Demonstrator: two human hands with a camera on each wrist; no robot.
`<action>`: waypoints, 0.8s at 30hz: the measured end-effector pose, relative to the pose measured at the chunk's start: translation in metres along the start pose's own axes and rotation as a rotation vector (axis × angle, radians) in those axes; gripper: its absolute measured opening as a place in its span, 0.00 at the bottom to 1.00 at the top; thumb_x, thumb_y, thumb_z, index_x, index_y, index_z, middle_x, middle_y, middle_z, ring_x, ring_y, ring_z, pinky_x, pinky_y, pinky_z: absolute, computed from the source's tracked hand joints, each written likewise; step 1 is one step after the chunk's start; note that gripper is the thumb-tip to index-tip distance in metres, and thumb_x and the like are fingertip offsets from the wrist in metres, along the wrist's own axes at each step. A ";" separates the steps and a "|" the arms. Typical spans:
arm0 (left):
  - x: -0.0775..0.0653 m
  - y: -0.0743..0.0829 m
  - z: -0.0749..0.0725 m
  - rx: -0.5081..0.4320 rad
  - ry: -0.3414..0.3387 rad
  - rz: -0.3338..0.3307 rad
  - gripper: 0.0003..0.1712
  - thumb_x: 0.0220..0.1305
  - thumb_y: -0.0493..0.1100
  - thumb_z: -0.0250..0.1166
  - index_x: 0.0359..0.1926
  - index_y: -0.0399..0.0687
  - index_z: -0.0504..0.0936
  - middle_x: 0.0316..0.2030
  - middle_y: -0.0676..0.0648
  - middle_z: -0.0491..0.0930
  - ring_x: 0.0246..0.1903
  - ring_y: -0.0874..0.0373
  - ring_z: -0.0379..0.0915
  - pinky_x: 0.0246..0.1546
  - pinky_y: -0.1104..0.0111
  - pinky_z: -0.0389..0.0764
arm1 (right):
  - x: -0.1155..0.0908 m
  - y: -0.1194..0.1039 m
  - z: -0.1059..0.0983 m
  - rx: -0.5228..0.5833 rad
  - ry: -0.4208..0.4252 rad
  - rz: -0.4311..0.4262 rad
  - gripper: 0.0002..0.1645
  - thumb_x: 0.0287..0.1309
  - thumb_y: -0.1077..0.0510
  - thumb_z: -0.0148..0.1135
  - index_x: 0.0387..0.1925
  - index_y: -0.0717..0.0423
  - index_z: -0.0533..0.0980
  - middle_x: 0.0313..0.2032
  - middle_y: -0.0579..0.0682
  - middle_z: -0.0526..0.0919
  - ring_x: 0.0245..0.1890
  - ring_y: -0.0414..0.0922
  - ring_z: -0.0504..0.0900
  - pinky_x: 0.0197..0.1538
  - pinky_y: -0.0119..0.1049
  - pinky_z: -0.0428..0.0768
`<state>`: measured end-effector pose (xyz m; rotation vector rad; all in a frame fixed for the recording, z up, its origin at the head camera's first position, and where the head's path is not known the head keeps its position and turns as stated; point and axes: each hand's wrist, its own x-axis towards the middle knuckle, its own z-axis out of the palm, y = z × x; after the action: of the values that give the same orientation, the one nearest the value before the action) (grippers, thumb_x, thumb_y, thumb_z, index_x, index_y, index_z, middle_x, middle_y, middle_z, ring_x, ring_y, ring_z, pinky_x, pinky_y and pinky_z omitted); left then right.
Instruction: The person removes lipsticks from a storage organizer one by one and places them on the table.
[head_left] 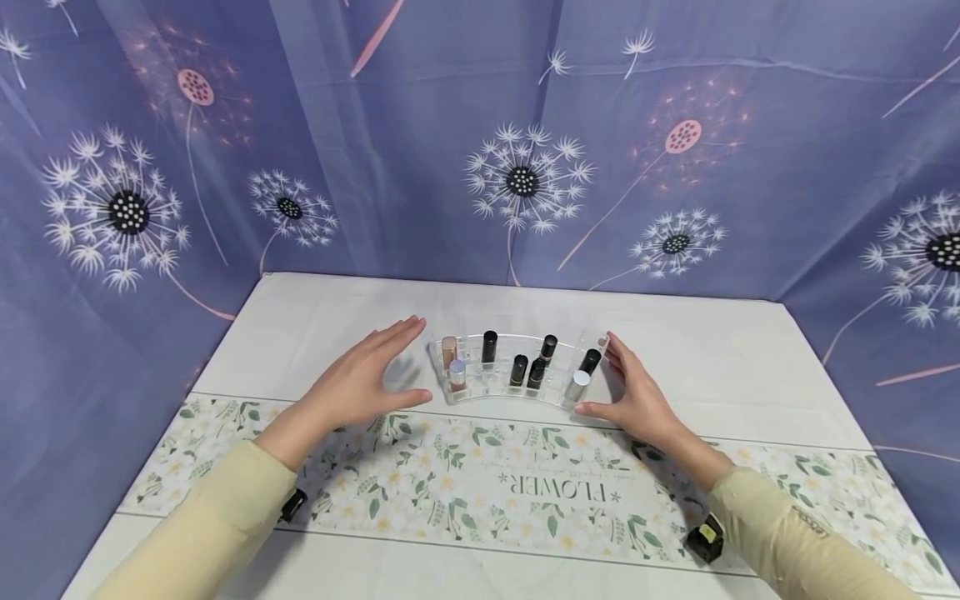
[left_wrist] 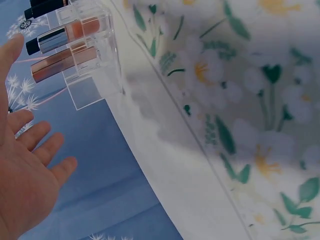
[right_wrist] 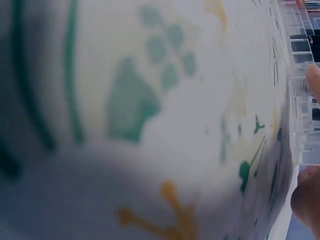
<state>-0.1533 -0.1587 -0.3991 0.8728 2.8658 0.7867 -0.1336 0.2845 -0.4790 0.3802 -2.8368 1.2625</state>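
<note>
A clear, curved lipstick organizer (head_left: 468, 396) stands on the white tabletop, in front of the back curtain. Several lipsticks are upright in its slots, among them a rose-gold one (head_left: 449, 352), a black one (head_left: 489, 346) and a silver-capped one (head_left: 577, 385). At the organizer's right end, my right hand (head_left: 641, 400) holds it, thumb at the front corner and fingertips at the back corner. To the left, my left hand (head_left: 363, 379) is held apart from the organizer, fingers extended and thumb spread. The left wrist view shows that open palm (left_wrist: 30, 185) beside the organizer's end.
A floral runner (head_left: 480, 483) with the word FLOWER crosses the table in front of the organizer. Purple dandelion-print curtains (head_left: 420, 167) enclose the back and sides. Small black devices (head_left: 705, 540) show by both sleeves.
</note>
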 end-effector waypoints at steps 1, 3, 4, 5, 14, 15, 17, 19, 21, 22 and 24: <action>0.003 0.001 0.000 0.002 -0.001 0.003 0.59 0.65 0.64 0.76 0.86 0.53 0.55 0.84 0.45 0.55 0.81 0.39 0.53 0.80 0.40 0.58 | -0.001 0.000 0.000 -0.003 0.000 0.004 0.80 0.50 0.53 0.88 0.86 0.61 0.39 0.81 0.67 0.55 0.79 0.66 0.59 0.79 0.57 0.63; 0.007 0.002 -0.001 0.003 -0.003 0.011 0.59 0.65 0.64 0.76 0.86 0.53 0.56 0.84 0.45 0.55 0.81 0.39 0.54 0.79 0.39 0.59 | -0.001 0.001 0.000 -0.011 0.007 0.011 0.80 0.50 0.53 0.88 0.86 0.61 0.40 0.81 0.67 0.56 0.79 0.66 0.60 0.79 0.58 0.63; 0.009 0.002 -0.001 0.005 -0.004 0.016 0.59 0.65 0.63 0.76 0.86 0.53 0.56 0.84 0.45 0.55 0.81 0.38 0.54 0.78 0.38 0.60 | -0.001 0.001 0.000 -0.015 0.011 0.012 0.80 0.49 0.53 0.88 0.86 0.61 0.40 0.81 0.67 0.56 0.79 0.66 0.60 0.79 0.58 0.63; 0.011 0.002 -0.002 0.005 -0.005 0.017 0.58 0.65 0.63 0.76 0.86 0.53 0.56 0.84 0.45 0.55 0.81 0.39 0.54 0.78 0.38 0.61 | -0.001 0.001 0.000 -0.019 0.015 0.012 0.80 0.48 0.53 0.89 0.86 0.61 0.40 0.81 0.67 0.57 0.79 0.66 0.61 0.79 0.58 0.63; 0.023 0.001 -0.006 -0.012 -0.016 0.053 0.54 0.64 0.57 0.79 0.84 0.52 0.62 0.83 0.46 0.59 0.80 0.43 0.57 0.76 0.40 0.67 | 0.007 -0.005 0.003 -0.047 0.032 0.021 0.82 0.45 0.51 0.90 0.86 0.63 0.42 0.80 0.68 0.59 0.78 0.66 0.63 0.79 0.60 0.63; 0.024 0.001 -0.007 -0.020 -0.014 0.058 0.54 0.64 0.57 0.79 0.84 0.51 0.63 0.82 0.46 0.60 0.80 0.43 0.58 0.76 0.40 0.67 | 0.007 -0.005 0.003 -0.050 0.033 0.022 0.81 0.45 0.51 0.90 0.86 0.63 0.42 0.79 0.69 0.59 0.78 0.66 0.63 0.79 0.60 0.63; 0.025 0.000 -0.007 -0.035 -0.009 0.065 0.52 0.64 0.55 0.79 0.83 0.50 0.65 0.81 0.46 0.63 0.79 0.43 0.60 0.75 0.42 0.68 | 0.007 -0.005 0.003 -0.047 0.029 0.025 0.81 0.46 0.52 0.90 0.86 0.63 0.42 0.79 0.69 0.58 0.78 0.67 0.62 0.79 0.60 0.64; 0.028 -0.001 -0.008 -0.047 0.001 0.076 0.50 0.64 0.53 0.79 0.82 0.49 0.67 0.80 0.45 0.65 0.78 0.43 0.63 0.76 0.43 0.68 | 0.007 -0.006 0.003 -0.045 0.027 0.026 0.81 0.46 0.52 0.90 0.86 0.63 0.42 0.79 0.69 0.58 0.78 0.66 0.62 0.79 0.59 0.64; 0.030 -0.002 -0.008 -0.059 0.008 0.086 0.48 0.65 0.50 0.79 0.81 0.48 0.68 0.78 0.45 0.68 0.77 0.43 0.65 0.76 0.44 0.69 | 0.007 -0.006 0.004 -0.040 0.025 0.028 0.81 0.46 0.52 0.90 0.86 0.62 0.42 0.79 0.69 0.58 0.78 0.66 0.62 0.79 0.59 0.64; 0.031 -0.003 -0.008 -0.065 0.012 0.092 0.47 0.65 0.49 0.79 0.80 0.48 0.69 0.78 0.44 0.69 0.76 0.42 0.66 0.76 0.44 0.69 | 0.007 -0.006 0.005 -0.038 0.025 0.029 0.82 0.45 0.51 0.90 0.86 0.62 0.42 0.79 0.69 0.59 0.78 0.66 0.62 0.79 0.59 0.64; 0.033 -0.004 -0.008 -0.072 0.022 0.101 0.45 0.66 0.48 0.79 0.79 0.47 0.71 0.76 0.44 0.71 0.75 0.41 0.67 0.75 0.44 0.70 | 0.008 -0.006 0.006 -0.039 0.025 0.030 0.82 0.45 0.51 0.91 0.86 0.62 0.42 0.79 0.68 0.59 0.78 0.66 0.63 0.79 0.59 0.64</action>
<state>-0.1849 -0.1477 -0.3906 1.0128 2.8114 0.9087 -0.1395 0.2749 -0.4775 0.3196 -2.8519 1.2060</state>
